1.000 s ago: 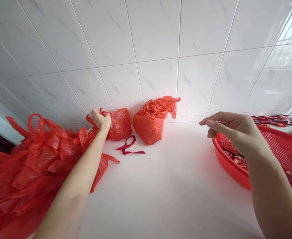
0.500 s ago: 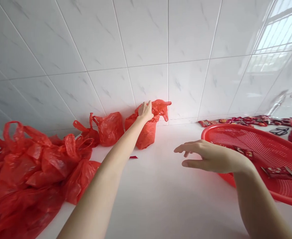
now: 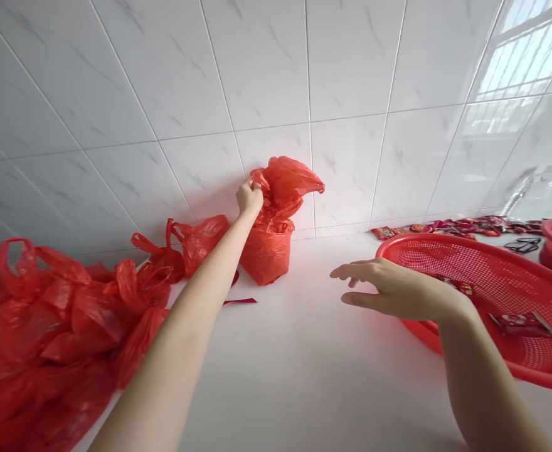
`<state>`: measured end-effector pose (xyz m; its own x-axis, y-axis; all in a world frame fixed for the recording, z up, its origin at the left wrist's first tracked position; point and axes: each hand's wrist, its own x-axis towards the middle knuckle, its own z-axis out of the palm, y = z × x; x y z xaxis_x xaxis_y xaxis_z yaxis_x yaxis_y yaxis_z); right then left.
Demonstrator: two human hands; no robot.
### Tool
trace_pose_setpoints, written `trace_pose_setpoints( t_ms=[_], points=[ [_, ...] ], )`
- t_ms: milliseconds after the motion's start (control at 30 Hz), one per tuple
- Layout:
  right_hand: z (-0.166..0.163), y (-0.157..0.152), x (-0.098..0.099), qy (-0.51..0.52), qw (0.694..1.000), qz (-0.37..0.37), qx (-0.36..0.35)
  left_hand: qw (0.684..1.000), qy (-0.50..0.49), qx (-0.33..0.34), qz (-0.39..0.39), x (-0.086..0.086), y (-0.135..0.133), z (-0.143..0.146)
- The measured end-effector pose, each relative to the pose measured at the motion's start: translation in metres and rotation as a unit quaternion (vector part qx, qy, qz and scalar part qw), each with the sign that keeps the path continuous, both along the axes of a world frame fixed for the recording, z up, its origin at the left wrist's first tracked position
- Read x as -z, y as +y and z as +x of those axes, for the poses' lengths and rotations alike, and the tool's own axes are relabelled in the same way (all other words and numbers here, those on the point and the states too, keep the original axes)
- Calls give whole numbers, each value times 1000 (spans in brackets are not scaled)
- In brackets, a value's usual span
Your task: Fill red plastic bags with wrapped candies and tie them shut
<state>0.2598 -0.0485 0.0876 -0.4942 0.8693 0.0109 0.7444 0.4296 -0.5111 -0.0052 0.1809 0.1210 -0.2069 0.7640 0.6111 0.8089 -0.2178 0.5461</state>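
My left hand (image 3: 250, 198) is closed on the upper, crumpled part of a red plastic bag (image 3: 289, 182). Below it a filled red bag (image 3: 267, 251) stands on the white table against the tiled wall; whether the two are one bag I cannot tell. My right hand (image 3: 391, 287) hovers over the table with its fingers stretched out and nothing in them. It is nearest to the rim of a large red mesh basket (image 3: 450, 242), in which a few red wrapped packets (image 3: 523, 324) lie.
A big heap of red plastic bags (image 3: 54, 339) covers the table's left side. Another filled red bag (image 3: 205, 235) stands by the wall. A red strip (image 3: 241, 301) lies on the table. Small wrapped packets (image 3: 487, 226) line the wall behind the basket, near black cords (image 3: 523, 245).
My left hand has moved up and slightly left, pulling the crumpled red plastic higher above the standing bag. My right hand has hardly moved. More of the red strip shows.
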Motion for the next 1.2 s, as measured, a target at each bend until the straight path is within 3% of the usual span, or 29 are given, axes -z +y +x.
trace_pose_setpoints(
  t_ms=[267,400,600,700,933,1100,1200],
  points=[
    [-3,3,2,2,1000,10,-3,999,4,3,44,-15,-15,-21],
    [-4,3,3,11,1000,25,-7,1000,19,-7,22,-19,-22,-21],
    [-28,19,19,114,990,85,-4,999,25,33,-4,-16,-35,-12],
    [-45,39,36,211,974,81,-2,998,35,56,-6,-14,-44,-9],
    [-58,75,73,367,930,-14,17,996,51,78,-10,-12,-56,-10],
    [-61,83,86,462,880,-110,22,993,76,89,-17,-9,-57,-12],
    [-61,87,86,502,858,-101,40,991,105,84,-25,-4,-56,-13]
  ],
)
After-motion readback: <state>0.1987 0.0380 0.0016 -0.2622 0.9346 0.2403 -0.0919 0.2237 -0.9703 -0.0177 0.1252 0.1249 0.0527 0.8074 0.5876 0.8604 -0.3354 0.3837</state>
